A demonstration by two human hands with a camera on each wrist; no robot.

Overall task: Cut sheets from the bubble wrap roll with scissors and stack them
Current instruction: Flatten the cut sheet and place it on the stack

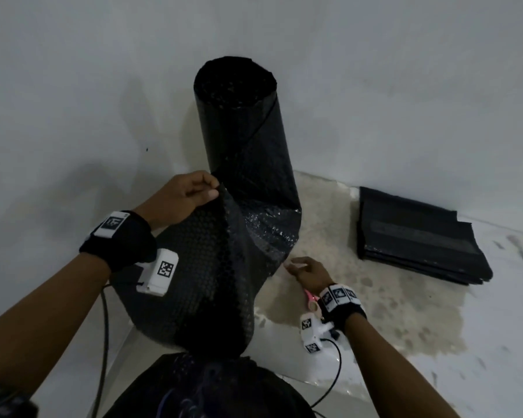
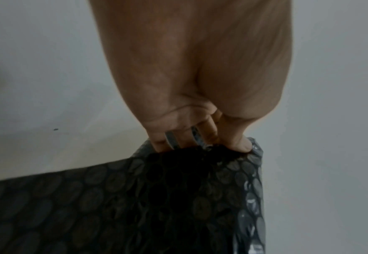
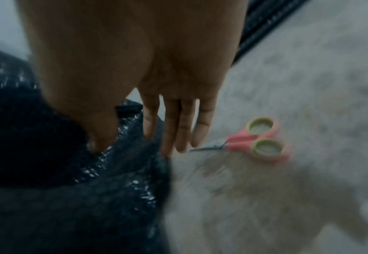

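A tall black bubble wrap roll (image 1: 245,131) stands upright against the wall. Its loose sheet (image 1: 200,267) hangs out toward me. My left hand (image 1: 191,194) pinches the sheet's upper corner (image 2: 211,154) between thumb and fingers. My right hand (image 1: 305,268) hovers low by the sheet's lower right edge (image 3: 152,163), fingers straight and holding nothing. Pink scissors with green-lined handles (image 3: 259,139) lie shut on the floor just right of those fingers; in the head view only their handle (image 1: 311,298) peeks out beside my wrist.
A stack of cut black sheets (image 1: 417,236) lies flat on the floor at the right, near the wall. The floor (image 1: 405,312) is pale with a brownish stained patch. A black cable (image 1: 104,342) hangs from my left wrist camera.
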